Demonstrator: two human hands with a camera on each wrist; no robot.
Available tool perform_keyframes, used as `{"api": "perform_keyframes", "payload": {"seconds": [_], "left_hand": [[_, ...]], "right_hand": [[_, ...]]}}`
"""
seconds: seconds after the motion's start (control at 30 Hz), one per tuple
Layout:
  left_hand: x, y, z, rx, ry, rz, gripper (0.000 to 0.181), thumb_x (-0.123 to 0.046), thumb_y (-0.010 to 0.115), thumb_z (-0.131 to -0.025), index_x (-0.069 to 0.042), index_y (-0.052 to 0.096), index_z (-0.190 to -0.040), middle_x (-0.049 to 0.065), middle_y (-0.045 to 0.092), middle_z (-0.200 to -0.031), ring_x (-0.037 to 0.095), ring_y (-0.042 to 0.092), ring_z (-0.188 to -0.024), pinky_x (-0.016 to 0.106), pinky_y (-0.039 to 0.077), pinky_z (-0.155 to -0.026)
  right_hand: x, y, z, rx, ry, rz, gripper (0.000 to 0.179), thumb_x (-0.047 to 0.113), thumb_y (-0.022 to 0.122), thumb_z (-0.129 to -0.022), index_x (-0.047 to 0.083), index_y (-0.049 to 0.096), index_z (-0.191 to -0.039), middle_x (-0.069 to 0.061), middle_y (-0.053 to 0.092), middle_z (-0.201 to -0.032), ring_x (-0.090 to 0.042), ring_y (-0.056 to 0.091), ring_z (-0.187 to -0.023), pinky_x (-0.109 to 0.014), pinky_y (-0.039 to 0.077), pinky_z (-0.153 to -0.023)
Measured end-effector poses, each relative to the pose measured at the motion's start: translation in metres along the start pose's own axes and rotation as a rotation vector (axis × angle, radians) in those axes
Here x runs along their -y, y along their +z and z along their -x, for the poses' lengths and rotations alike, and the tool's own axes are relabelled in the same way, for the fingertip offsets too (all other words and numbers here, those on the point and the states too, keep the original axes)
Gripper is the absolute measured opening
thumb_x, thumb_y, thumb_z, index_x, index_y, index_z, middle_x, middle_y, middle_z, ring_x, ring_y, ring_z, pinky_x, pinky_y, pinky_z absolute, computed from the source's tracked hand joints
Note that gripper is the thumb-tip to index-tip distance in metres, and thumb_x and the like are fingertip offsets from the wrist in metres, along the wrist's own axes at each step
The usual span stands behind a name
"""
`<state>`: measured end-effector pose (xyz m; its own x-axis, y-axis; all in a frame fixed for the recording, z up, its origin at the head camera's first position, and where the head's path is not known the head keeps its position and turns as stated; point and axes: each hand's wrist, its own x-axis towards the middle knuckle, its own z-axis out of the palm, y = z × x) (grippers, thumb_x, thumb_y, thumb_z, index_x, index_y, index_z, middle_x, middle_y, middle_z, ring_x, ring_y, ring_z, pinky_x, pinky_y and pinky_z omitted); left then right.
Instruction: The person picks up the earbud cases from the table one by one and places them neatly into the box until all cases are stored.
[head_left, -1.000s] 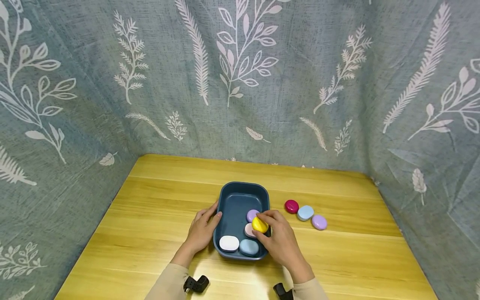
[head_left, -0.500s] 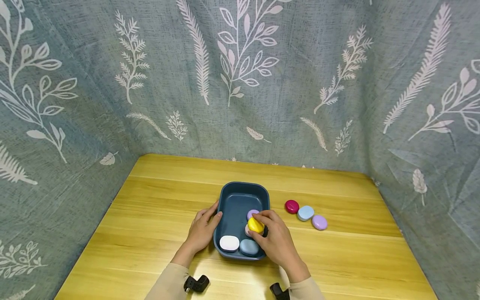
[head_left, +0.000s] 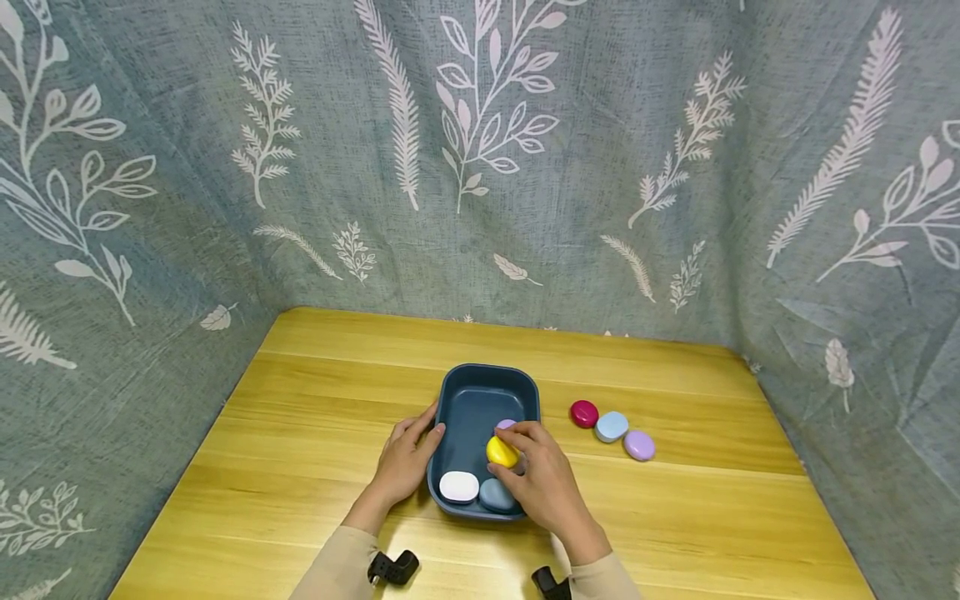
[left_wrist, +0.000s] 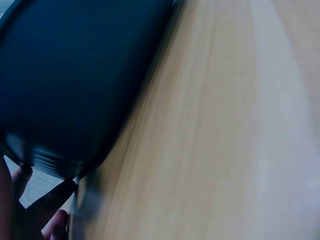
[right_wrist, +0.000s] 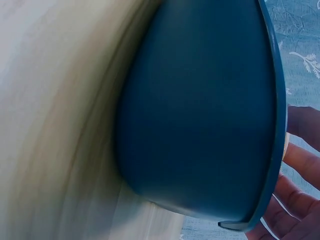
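A dark blue rectangular tub (head_left: 471, 404) with rounded corners stands on the wooden table. My left hand (head_left: 405, 458) rests against its left side, the thumb at the rim and fingers (left_wrist: 52, 197) touching the outer wall. Inside the tub my right hand (head_left: 551, 483) pinches a yellow oval, soap-like bar (head_left: 501, 452) between thumb and fingers. A white bar (head_left: 459, 486) and a grey-blue bar (head_left: 496, 495) lie side by side at the near end. A lilac bar (head_left: 506, 424) shows beyond the yellow one. The pink bar is almost hidden behind my right hand.
On the table right of the tub lie a crimson bar (head_left: 584, 413), a light blue bar (head_left: 611, 427) and another lilac bar (head_left: 640, 445) in a slanting row. A leaf-patterned curtain (head_left: 495, 167) hangs behind the table (head_left: 315, 375) and along its sides.
My right hand has moved left with the yellow bar, further into the tub, covering the pink bar and part of the grey-blue one. The left hand has stayed in place.
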<state>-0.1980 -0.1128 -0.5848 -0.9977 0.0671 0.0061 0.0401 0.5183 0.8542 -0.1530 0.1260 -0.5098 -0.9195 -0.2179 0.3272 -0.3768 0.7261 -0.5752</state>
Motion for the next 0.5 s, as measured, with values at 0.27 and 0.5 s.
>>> {"api": "perform_keyframes", "payload": {"seconds": [0.27,0.5], "left_hand": [[0.0009,0.0008,-0.0006,-0.002,0.002,-0.008,0.056,-0.062,0.046,-0.105,-0.042,0.043,-0.157,0.005,0.055,-0.149,0.027,0.044,-0.142,0.060,0.035,-0.112],[-0.0004,0.0002,-0.0002,0.004,-0.001,0.001,0.056,-0.063,0.046,-0.104,-0.043,0.043,-0.157,0.005,0.056,-0.149,0.026,0.043,-0.143,0.060,0.034,-0.113]], "right_hand": [[0.0024,0.0038,-0.0017,0.024,0.002,-0.024,0.048,0.021,0.091,-0.081,0.008,0.076,-0.125,-0.002,0.066,-0.122,-0.015,0.063,-0.103,-0.030,0.056,-0.085],[0.0046,0.0093,-0.0027,0.046,0.002,-0.018,0.048,0.022,0.090,-0.082,0.008,0.076,-0.126,-0.002,0.065,-0.123,-0.019,0.062,-0.111,-0.035,0.056,-0.092]]}}
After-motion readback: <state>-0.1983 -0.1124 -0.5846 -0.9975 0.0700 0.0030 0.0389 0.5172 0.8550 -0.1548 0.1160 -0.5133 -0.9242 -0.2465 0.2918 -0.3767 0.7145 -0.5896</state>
